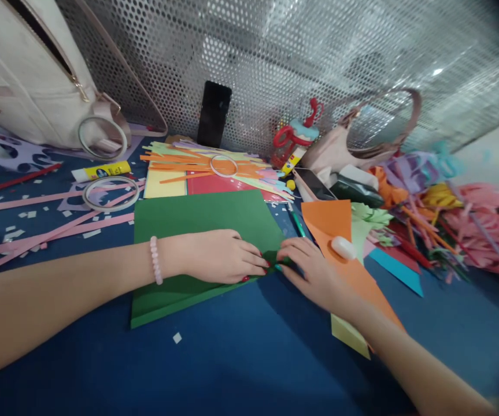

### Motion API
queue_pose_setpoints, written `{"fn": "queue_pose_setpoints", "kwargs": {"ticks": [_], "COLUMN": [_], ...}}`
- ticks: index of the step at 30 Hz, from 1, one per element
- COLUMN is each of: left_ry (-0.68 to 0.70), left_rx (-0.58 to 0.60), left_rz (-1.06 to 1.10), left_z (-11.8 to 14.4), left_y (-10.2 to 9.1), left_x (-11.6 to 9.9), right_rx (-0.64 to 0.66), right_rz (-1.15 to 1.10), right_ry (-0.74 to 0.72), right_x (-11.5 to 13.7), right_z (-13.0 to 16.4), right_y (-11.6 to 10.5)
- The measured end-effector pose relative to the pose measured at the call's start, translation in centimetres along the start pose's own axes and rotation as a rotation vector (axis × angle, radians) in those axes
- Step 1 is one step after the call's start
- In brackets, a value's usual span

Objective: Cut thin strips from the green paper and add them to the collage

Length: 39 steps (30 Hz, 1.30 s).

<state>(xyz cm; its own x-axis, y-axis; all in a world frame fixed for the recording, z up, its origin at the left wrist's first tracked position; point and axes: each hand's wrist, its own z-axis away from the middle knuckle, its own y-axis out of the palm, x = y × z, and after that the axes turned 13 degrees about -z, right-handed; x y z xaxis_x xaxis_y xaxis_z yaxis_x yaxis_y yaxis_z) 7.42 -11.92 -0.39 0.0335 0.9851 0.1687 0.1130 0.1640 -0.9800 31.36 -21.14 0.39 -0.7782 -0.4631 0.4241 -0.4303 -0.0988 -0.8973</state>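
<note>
A green sheet of paper lies on the blue table, with its near edge folded over. My left hand rests flat on the sheet and presses it down. My right hand pinches the sheet's right corner between its fingertips, next to the left fingertips. An orange sheet lies under my right wrist, with a small white eraser-like piece on it.
Orange and coloured paper strips, tape rings, a glue stick and pink strips lie at the back left. A black phone leans on the perforated metal wall. A beige bag stands far left; paper crafts are heaped at right.
</note>
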Motion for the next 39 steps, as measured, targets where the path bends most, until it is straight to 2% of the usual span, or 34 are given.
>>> {"fn": "queue_pose_setpoints", "kwargs": {"ticks": [2,5,10,19,25,34,39], "left_ry": [-0.002,0.004,0.013,0.013,0.010,0.011,-0.004], "left_rx": [0.000,0.002,-0.004,0.010,0.001,0.002,-0.014], "left_rz": [-0.002,0.001,0.009,0.013,0.024,0.045,0.081], "left_z": [0.1,0.2,0.1,0.1,0.1,0.2,0.4], "left_y": [0.1,0.2,0.3,0.1,0.0,0.1,0.3], "left_x": [0.0,0.0,0.1,0.1,0.1,0.0,-0.1], "right_rx": [-0.095,-0.093,-0.020,-0.028,-0.120,-0.188,-0.233], "right_rz": [0.136,0.287,0.300,0.245,0.241,0.347,0.507], "right_ry": [-0.087,-0.222,-0.190,-0.102,0.005,0.108,0.071], "right_x": [1.0,2.8,3.9,3.1,1.3,-2.1,-1.1], "right_z": [1.4,3.1,3.9,4.2,4.9,5.7,5.2], "right_y": [0.6,1.1,1.6,1.6,0.8,-0.3,-0.7]}}
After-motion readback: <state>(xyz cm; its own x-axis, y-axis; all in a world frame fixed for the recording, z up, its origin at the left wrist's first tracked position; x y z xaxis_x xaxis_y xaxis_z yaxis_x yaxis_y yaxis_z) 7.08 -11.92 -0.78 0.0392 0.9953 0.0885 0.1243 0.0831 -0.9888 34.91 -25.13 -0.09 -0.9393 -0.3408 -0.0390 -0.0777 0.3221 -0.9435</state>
